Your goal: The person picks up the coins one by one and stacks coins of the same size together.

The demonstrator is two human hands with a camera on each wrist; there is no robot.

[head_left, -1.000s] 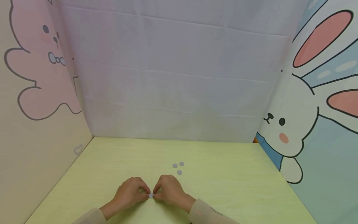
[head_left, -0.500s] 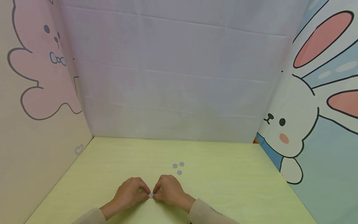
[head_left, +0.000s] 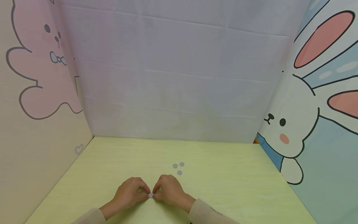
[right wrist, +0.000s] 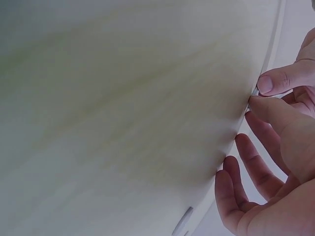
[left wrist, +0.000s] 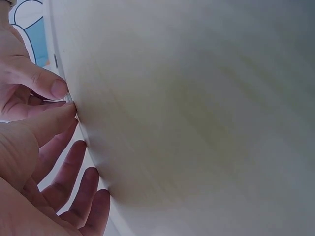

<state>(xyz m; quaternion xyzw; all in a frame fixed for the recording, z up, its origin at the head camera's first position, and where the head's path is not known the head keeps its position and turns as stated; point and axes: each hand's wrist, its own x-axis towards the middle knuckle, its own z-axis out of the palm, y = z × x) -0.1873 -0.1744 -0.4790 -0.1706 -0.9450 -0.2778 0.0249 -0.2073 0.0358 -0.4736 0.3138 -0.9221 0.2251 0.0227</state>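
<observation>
Both hands meet low on the pale green table [head_left: 229, 186] in the head view. My left hand [head_left: 131, 193] and my right hand [head_left: 169, 189] pinch one small grey disc [head_left: 151, 195] from either side, fingertips curled round its edge. The left wrist view shows the left hand's thumb and forefinger [left wrist: 49, 86] closing on the thin disc [left wrist: 69, 99] at the table surface. In the right wrist view the right hand's thumb and forefinger [right wrist: 275, 81] do the same at the disc [right wrist: 254, 92]. Three more grey discs [head_left: 179, 167] lie in a cluster just beyond the right hand.
Cartoon-rabbit panels wall in the table: a pink one [head_left: 36, 77] on the left, a white and blue one [head_left: 316, 109] on the right, and a plain white sheet [head_left: 173, 77] behind. A small orange object [head_left: 255, 141] peeks out at the back right corner.
</observation>
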